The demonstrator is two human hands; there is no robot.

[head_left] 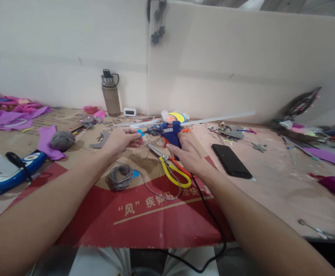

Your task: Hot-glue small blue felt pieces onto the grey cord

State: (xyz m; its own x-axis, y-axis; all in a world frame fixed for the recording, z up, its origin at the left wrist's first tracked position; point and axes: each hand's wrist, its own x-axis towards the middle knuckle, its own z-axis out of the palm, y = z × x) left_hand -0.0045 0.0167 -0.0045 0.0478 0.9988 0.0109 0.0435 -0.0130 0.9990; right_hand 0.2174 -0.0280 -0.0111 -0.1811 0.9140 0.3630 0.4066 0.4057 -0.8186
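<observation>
Between the fingertips of my left hand (123,140) is a small blue piece (140,133). My right hand (186,152) is wrapped round a dark blue glue gun (171,132), whose nozzle points left at the blue piece. A long translucent glue stick (222,118) sticks out of the gun's back. Below the hands, yellow-handled scissors (174,177) lie on the red and brown cardboard (156,234), with an orange-handled tool beside them. A coil of grey cord (120,177) rests to their left, near another blue piece (135,174).
A bottle (110,94) and a small white clock (129,112) stand at the back. Grey yarn (62,140) and purple felt (48,142) lie left. To the right is a black phone (231,161). A black cable (210,214) hangs over the front edge.
</observation>
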